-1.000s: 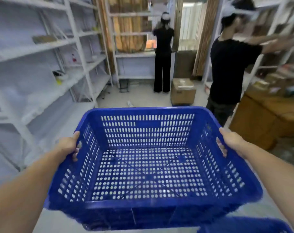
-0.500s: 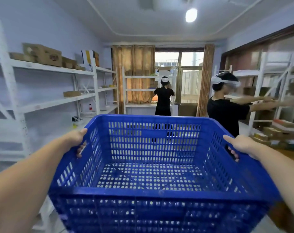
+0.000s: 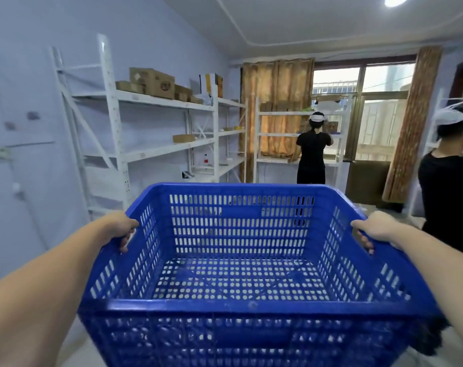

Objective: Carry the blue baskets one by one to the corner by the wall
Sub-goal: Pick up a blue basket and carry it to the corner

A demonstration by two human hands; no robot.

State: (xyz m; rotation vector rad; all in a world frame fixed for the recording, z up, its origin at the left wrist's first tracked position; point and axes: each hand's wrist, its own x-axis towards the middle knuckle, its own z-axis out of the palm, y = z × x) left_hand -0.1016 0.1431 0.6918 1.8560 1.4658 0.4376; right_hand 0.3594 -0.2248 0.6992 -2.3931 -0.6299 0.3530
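Blue plastic is filling most of what I am seeing: I am holding up a big blue basket point(image 3: 241, 250) with holes all over its walls and floor. It is hanging in the air in front of me, with nothing inside it. My left hand point(image 3: 119, 225) is gripping the basket's left rim, with the thumb on top and the fingers curling over the edge. My right hand point(image 3: 372, 227) is gripping the basket's right rim the same way, with fingers poking down past a slot in the wall.

Past the basket's far wall, white metal shelves point(image 3: 156, 102) are standing along the pale purple wall point(image 3: 34, 102). Brown cardboard boxes point(image 3: 152, 82) are sitting on the top shelf. Straight beyond the basket, a person in black clothes point(image 3: 313, 152) is standing with their back to me, facing another white shelf by the orange curtains point(image 3: 276, 102). To the right of the basket, a second person in a black shirt point(image 3: 450, 186) is standing close by, wearing a white headband.
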